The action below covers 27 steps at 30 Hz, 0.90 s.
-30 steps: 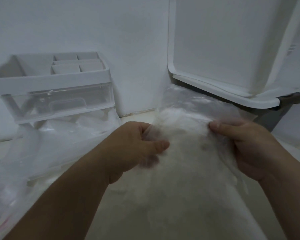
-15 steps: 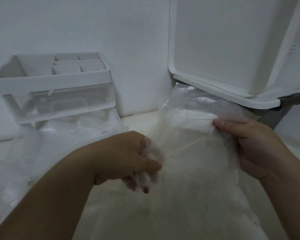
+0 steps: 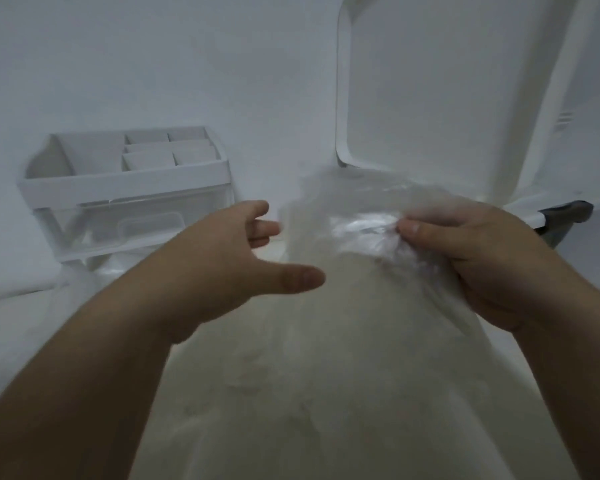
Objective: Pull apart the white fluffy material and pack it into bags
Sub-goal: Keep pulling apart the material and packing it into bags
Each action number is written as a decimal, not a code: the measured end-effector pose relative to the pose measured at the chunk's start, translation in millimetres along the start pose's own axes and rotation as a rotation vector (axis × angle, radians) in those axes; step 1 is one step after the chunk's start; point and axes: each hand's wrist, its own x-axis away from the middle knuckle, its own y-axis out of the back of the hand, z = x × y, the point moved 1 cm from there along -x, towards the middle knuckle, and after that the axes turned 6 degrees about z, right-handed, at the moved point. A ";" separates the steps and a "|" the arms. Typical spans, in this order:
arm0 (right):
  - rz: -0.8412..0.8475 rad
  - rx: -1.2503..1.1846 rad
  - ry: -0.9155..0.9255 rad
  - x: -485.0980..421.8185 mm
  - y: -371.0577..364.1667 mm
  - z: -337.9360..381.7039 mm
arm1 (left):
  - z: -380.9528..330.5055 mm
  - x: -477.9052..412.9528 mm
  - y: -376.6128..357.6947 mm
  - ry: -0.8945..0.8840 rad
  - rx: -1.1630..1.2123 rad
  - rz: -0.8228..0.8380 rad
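A clear plastic bag [image 3: 361,209] stuffed with white fluffy material [image 3: 326,341] fills the middle and lower part of the view. My right hand [image 3: 471,258] pinches the bag's crumpled upper edge between thumb and fingers. My left hand [image 3: 229,258] is spread just left of the bag, thumb and fingers straight, holding nothing. Its fingertips are close to the bag's left side; whether they touch it is unclear. The bag's top is blurred.
A white desk organiser [image 3: 125,188] with a clear drawer stands at the back left against the wall. A white bin with its lid raised [image 3: 430,98] stands at the back right. Crumpled clear plastic [image 3: 63,282] lies below the organiser.
My left hand let go of the tuft of fluff it gripped at the bag's mouth, rose and spread open. The right hand kept its pinch on the bag. The view moved closer.
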 end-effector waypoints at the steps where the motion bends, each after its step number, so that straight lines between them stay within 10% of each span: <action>1: 0.036 0.035 0.007 -1.6 -3.8 5.7 | -5.1 -3.1 -3.0 -0.013 0.044 -0.022; 10: 0.106 0.036 -0.017 -15.0 -9.7 24.9 | -21.2 -0.9 -7.5 -0.099 0.327 -0.179; 18: 0.687 -0.846 -0.127 8.6 -10.7 -36.7 | -31.1 15.7 3.5 -0.122 0.441 -0.351; 27: 0.397 -0.385 -0.232 21.1 -43.5 -38.8 | -22.2 29.0 10.2 -0.105 0.136 -0.589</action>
